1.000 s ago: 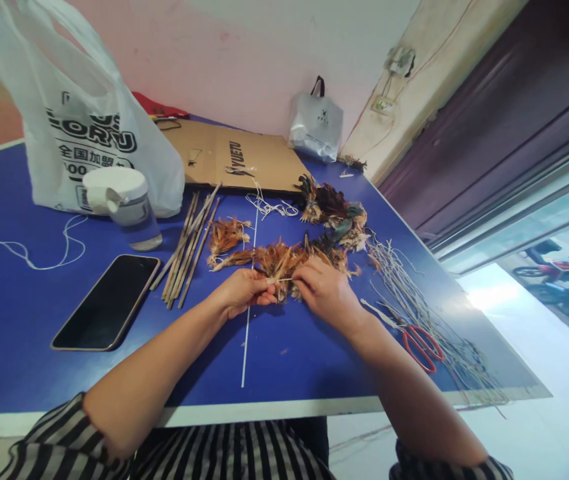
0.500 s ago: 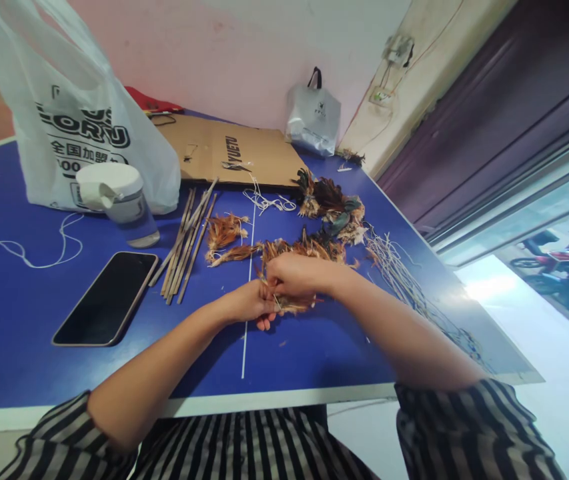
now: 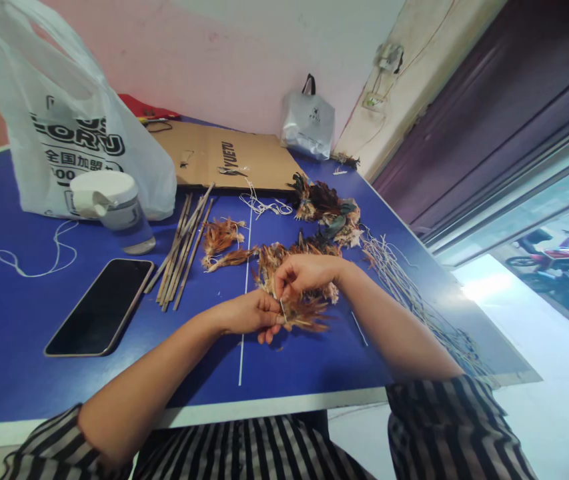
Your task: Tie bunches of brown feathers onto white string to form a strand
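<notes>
My left hand (image 3: 255, 315) pinches the base of a small bundle of brown feathers (image 3: 309, 315) just over the blue table. Above that base, my right hand (image 3: 297, 273) is closed on a thin white string (image 3: 283, 308) that crosses the bundle. Behind my hands lie more brown feather bunches (image 3: 269, 257), with smaller orange-brown bunches (image 3: 221, 237) to the left. Darker feather bunches (image 3: 321, 200) lie farther back on the right.
Thin sticks (image 3: 181, 250), a phone (image 3: 100, 308), a lidded plastic cup (image 3: 127, 213) and a white bag (image 3: 84, 127) stand or lie left. Cardboard (image 3: 234, 157) and a silver bag (image 3: 308, 123) are behind. Long thin stems (image 3: 399, 277) lie right.
My right hand has lifted slightly off my left and shifted right, so the feather bundle and its string show more. The whole view has shifted slightly.
</notes>
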A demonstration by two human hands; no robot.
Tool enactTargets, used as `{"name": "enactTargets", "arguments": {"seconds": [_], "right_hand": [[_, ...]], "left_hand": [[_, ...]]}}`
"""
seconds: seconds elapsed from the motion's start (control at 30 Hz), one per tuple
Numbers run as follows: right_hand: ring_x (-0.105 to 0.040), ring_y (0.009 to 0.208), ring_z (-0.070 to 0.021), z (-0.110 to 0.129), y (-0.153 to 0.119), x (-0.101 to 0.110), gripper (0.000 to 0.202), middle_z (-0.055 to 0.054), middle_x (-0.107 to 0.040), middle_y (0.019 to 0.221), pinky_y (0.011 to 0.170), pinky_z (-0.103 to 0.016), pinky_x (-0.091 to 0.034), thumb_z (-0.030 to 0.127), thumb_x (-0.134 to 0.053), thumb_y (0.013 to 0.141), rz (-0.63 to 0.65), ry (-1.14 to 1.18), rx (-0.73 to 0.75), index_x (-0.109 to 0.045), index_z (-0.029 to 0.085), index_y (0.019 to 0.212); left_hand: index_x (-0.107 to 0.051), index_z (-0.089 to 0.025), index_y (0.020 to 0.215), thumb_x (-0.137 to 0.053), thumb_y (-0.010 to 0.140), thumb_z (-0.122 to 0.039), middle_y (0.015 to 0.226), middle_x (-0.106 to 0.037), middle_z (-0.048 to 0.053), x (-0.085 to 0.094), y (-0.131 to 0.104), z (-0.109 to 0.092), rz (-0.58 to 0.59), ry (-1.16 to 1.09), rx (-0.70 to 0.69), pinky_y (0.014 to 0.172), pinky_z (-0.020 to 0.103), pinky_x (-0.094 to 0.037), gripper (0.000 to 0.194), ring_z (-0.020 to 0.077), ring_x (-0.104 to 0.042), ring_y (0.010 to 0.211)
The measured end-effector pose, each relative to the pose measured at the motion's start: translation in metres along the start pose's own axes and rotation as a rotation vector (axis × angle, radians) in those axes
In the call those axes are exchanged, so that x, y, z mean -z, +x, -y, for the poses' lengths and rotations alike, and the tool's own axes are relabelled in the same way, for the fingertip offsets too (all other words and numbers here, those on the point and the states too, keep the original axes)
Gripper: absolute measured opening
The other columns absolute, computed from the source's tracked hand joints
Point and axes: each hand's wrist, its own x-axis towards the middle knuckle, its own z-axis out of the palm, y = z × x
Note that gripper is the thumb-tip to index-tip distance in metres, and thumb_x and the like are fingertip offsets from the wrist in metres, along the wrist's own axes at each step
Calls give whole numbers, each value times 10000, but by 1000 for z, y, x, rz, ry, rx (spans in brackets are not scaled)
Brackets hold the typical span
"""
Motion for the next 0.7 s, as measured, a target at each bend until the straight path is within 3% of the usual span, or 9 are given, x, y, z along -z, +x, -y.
{"name": "enactTargets", "arguments": {"seconds": [0.13, 0.33, 0.53, 0.7], "right_hand": [[-593, 644, -96, 24, -2, -15, 186, 9, -680, 740, 613, -185, -438, 96, -607, 643, -6, -114, 126, -704, 170, 784], [-566, 591, -88, 40, 4, -20, 186, 15, -670, 677, 583, -183, -413, 65, -582, 648, -47, -366, 154, -711, 174, 727], [-562, 616, -86, 6, 10, 3, 146, 6, -657, 687, 586, -173, -421, 220, -627, 690, 56, -181, 31, -691, 133, 788], [-557, 593, -79, -33, 5, 3, 164, 16, -633, 667, 593, -179, -438, 198, -656, 640, 3, 186, -20, -652, 115, 781]], "left_hand": [[-655, -115, 732, -619, 726, -332, 558, -560, 10, 2, 0, 4, 125, -21, 50, 413, 167, -376, 220, 69, -497, 436], [-641, -119, 738, -616, 721, -283, 573, -530, -7, 0, 3, 8, 100, -9, 62, 396, 163, -359, 167, 68, -493, 442], [-603, -107, 629, -602, 730, -395, 494, -526, -1, -4, 3, 7, -12, -38, 5, 410, 177, -348, 306, 60, -447, 403], [-553, -111, 565, -602, 721, -406, 464, -528, 5, -7, 3, 0, -89, -51, -55, 411, 184, -328, 337, 60, -440, 388]]}}
